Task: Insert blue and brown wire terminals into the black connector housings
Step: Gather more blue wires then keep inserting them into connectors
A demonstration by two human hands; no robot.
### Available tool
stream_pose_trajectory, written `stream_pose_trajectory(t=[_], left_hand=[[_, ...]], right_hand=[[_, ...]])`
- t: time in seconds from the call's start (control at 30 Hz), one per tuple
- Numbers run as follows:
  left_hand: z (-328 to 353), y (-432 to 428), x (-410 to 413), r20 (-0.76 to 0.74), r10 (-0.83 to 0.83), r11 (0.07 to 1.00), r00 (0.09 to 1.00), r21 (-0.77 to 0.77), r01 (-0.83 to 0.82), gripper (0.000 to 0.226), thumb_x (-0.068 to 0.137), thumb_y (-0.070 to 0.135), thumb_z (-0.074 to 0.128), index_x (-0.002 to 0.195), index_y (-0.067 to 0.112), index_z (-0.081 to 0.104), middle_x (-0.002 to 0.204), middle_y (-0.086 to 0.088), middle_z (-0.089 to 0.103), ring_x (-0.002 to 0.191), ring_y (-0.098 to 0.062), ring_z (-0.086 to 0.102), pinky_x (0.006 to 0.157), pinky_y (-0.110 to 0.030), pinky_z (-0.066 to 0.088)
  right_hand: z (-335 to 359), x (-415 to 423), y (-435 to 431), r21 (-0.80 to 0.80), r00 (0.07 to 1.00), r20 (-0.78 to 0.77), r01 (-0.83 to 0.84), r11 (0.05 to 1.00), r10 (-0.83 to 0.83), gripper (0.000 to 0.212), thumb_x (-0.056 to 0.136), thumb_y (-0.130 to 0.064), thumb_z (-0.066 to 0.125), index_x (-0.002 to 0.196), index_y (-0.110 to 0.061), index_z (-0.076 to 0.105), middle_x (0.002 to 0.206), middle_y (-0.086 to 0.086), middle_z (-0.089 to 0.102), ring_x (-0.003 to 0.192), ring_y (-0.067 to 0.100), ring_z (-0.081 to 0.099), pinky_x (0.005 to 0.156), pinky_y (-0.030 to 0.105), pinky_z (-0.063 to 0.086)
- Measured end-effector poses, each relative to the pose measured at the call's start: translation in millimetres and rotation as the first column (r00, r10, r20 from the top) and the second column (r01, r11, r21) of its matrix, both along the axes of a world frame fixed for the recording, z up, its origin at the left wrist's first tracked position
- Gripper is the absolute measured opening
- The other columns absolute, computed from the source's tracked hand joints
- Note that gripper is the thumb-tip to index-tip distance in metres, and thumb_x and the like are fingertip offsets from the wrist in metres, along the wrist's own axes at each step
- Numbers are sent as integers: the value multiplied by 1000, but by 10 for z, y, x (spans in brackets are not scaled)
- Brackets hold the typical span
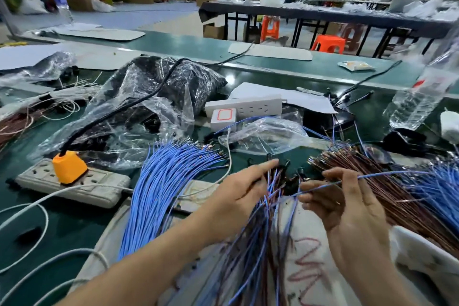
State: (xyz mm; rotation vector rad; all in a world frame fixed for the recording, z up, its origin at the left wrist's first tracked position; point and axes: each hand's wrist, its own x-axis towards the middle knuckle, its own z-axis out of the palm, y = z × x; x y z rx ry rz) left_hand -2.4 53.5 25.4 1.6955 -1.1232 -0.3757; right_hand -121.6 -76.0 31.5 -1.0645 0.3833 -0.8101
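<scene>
Head view: the step in hand looks like the feeding of one blue terminal. The right hand (347, 208) pinches a single blue wire (387, 174) between thumb and curled fingers. The wire's near end points leftward towards the black connector housings (288, 166), which lie between the two hands on the counter (74, 218). The left hand (246, 181) reaches over a mixed sheaf of blue and brown leads (258, 243), forefinger straight and pointing at the housings; whether its thumb holds one I cannot tell. Next, I judge, the left must steady a housing while the right lines the terminal up with an empty cavity and pushes it home. Loose blue wires (159, 196) lie to the left and brown wires (367, 181) to the right, both near. Both forearms come in from below, the right palm turned inwards.
</scene>
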Motion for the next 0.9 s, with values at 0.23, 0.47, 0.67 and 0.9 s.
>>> stream_pose_trajectory(t=[0.23,0.47,0.67,0.9], left_hand=[[5,58,57,-62,2,998,998,-61,-5,22,89,4,63,104,20,59,90,-4,70,67,-17,54,66,-21,44],[-19,67,39,-132,-12,999,991,-47,6,20,82,6,72,98,18,67,86,-2,72,76,-7,66,74,-13,47],[-2,82,5,-124,-1,1000,992,-22,-2,24,82,8,73,96,26,67,83,-4,72,78,-13,69,74,-17,50],[5,86,11,-16,13,1000,1000,1,-13,23,82,8,72,96,26,69,85,11,69,77,-5,64,77,-26,53]], right_hand=[[37,-38,-6,-89,996,85,43,995,-36,33,89,-28,45,78,-11,70,66,8,67,56,14,59,54,18,49],[106,-82,40,-200,990,136,68,977,-41,35,94,-37,36,89,-9,55,70,11,72,58,26,67,57,25,55],[116,-121,106,-341,982,182,110,934,-49,32,95,-36,37,90,-10,55,74,7,71,62,24,66,63,26,55],[103,-118,236,-433,983,182,101,896,-23,31,94,-49,48,90,-21,60,78,9,70,63,29,64,64,27,54]])
